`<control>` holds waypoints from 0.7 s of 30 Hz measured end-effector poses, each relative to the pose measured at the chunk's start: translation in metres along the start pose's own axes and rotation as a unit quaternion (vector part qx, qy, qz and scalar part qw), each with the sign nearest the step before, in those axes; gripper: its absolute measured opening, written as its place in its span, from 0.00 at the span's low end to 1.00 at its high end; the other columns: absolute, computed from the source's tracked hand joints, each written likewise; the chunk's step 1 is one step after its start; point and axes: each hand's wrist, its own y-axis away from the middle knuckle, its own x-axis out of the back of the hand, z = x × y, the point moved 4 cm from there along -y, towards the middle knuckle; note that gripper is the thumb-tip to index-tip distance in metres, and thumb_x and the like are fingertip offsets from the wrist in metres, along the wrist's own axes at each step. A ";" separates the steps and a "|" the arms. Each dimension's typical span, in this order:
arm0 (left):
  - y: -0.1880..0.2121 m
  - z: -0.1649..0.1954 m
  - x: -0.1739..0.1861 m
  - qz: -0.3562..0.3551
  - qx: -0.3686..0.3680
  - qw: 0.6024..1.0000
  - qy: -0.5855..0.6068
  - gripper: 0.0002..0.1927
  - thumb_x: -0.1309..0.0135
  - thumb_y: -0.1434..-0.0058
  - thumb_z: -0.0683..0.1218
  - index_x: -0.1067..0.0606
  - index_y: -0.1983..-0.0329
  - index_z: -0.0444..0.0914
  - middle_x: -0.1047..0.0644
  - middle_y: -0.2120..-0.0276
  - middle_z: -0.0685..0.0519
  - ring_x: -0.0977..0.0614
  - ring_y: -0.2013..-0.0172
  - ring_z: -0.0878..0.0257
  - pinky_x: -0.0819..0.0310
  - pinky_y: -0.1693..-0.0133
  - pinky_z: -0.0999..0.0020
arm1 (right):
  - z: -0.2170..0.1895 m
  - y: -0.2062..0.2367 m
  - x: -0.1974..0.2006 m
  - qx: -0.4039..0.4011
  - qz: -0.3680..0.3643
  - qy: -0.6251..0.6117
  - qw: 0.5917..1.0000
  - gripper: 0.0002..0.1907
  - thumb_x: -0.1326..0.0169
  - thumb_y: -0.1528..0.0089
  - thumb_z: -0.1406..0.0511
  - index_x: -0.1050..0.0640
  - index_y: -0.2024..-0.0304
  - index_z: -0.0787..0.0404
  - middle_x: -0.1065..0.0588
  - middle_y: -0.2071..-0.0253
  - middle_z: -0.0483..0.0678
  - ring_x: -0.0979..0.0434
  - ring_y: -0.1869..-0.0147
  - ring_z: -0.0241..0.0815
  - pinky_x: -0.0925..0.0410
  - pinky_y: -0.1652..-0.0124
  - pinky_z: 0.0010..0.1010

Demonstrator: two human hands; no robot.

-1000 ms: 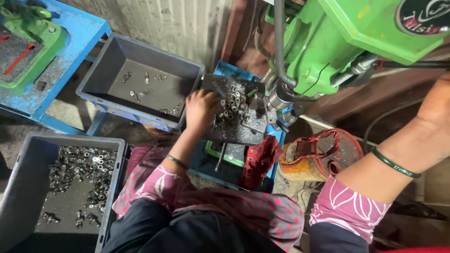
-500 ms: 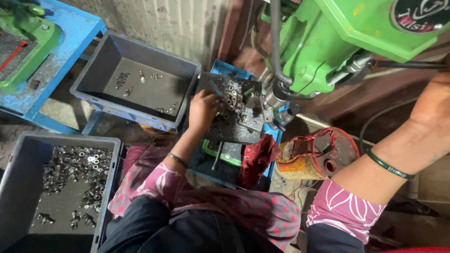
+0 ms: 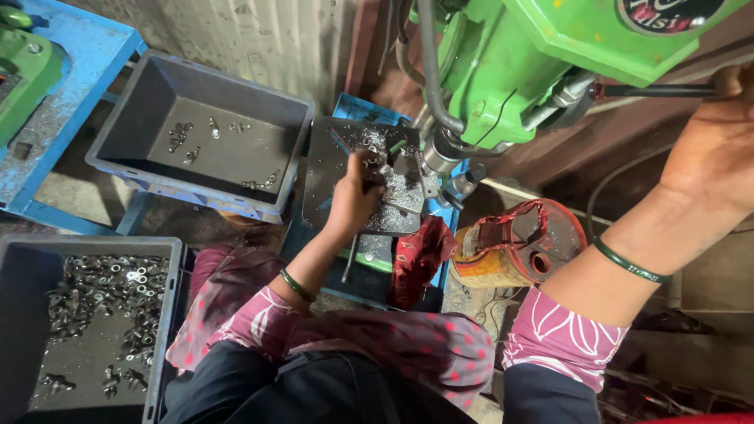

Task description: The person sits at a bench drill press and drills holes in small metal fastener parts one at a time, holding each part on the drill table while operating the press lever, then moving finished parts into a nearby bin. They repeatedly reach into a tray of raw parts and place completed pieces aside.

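Observation:
A green drill press [image 3: 542,63] stands over a dark work table [image 3: 338,165] strewn with metal chips. My left hand [image 3: 353,196] rests on that table, fingers closed on a small metal part held under the spindle [image 3: 436,161]. My right hand [image 3: 719,145] is raised at the right and grips the black feed lever [image 3: 652,91] of the press. A green bangle sits on each wrist.
A grey crate [image 3: 196,141] with a few metal parts stands at upper left. Another grey crate [image 3: 86,314] at lower left holds several small metal parts. A torn round tin [image 3: 518,243] and a red cloth [image 3: 416,255] lie beside the table. A blue stand [image 3: 55,118] is at far left.
The view has shifted, so the crates sit lower left in frame. My left hand stays on the chip-covered table near the spindle; my right hand stays up at the lever.

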 end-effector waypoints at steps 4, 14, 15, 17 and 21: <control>0.003 0.023 -0.010 -0.052 -0.065 0.997 0.006 0.18 0.34 0.45 0.38 0.25 0.52 0.39 0.16 0.61 0.46 0.13 0.58 0.57 0.21 0.56 0.64 | -0.002 0.005 -0.024 0.007 -0.027 0.001 1.000 0.08 0.53 0.25 0.69 0.30 0.61 0.63 0.36 0.66 0.45 0.37 0.60 0.36 0.42 0.57 0.26; -0.004 0.042 -0.018 -0.006 -0.091 0.996 0.001 0.20 0.33 0.48 0.41 0.22 0.52 0.38 0.17 0.61 0.47 0.13 0.60 0.54 0.22 0.59 0.63 | -0.002 0.010 -0.045 0.003 -0.023 -0.023 0.999 0.13 0.54 0.26 0.68 0.34 0.67 0.58 0.42 0.72 0.41 0.44 0.66 0.34 0.46 0.59 0.26; -0.004 0.041 -0.018 -0.008 -0.077 0.997 -0.010 0.19 0.32 0.49 0.41 0.21 0.53 0.38 0.16 0.61 0.47 0.13 0.61 0.54 0.21 0.59 0.63 | -0.001 0.011 -0.046 0.004 -0.025 -0.027 0.999 0.13 0.54 0.26 0.67 0.35 0.67 0.57 0.42 0.72 0.41 0.44 0.66 0.34 0.46 0.60 0.26; -0.005 0.040 -0.019 -0.003 -0.082 0.996 -0.027 0.17 0.31 0.49 0.43 0.20 0.56 0.39 0.16 0.62 0.48 0.13 0.61 0.54 0.21 0.59 0.63 | 0.000 0.013 -0.048 0.007 -0.023 -0.025 0.999 0.14 0.55 0.26 0.65 0.36 0.67 0.57 0.43 0.72 0.42 0.44 0.67 0.35 0.46 0.60 0.26; -0.002 0.042 -0.021 0.047 -0.171 0.981 -0.080 0.15 0.31 0.50 0.46 0.17 0.59 0.40 0.16 0.62 0.48 0.16 0.59 0.51 0.23 0.58 0.59 | 0.000 0.018 -0.062 0.016 -0.023 -0.022 0.999 0.15 0.56 0.26 0.62 0.39 0.68 0.57 0.45 0.72 0.43 0.45 0.68 0.36 0.46 0.60 0.27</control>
